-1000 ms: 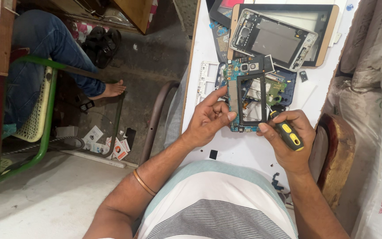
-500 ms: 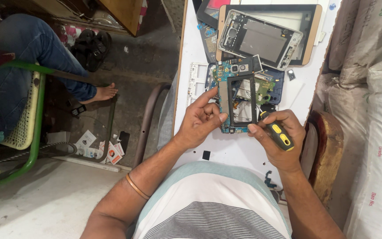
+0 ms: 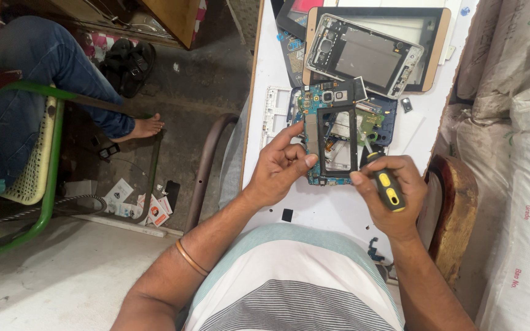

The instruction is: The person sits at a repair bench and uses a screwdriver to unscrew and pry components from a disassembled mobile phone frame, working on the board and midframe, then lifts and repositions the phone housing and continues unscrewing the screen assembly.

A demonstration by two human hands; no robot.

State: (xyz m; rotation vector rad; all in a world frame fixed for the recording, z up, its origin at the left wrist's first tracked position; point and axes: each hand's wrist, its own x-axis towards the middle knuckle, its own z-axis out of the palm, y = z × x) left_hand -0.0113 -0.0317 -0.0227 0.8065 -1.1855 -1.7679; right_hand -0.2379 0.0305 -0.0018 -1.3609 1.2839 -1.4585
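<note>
Our right hand [image 3: 394, 196] grips a yellow-and-black screwdriver [image 3: 383, 181], tip on the opened phone [image 3: 337, 138] lying on the white table [image 3: 332, 208]. Our left hand [image 3: 283, 167] pinches the phone's left edge. A metal phone frame [image 3: 366, 55] lies beyond.

Striped shirt [image 3: 289, 276], thin wrist bangle [image 3: 190, 258]
</note>
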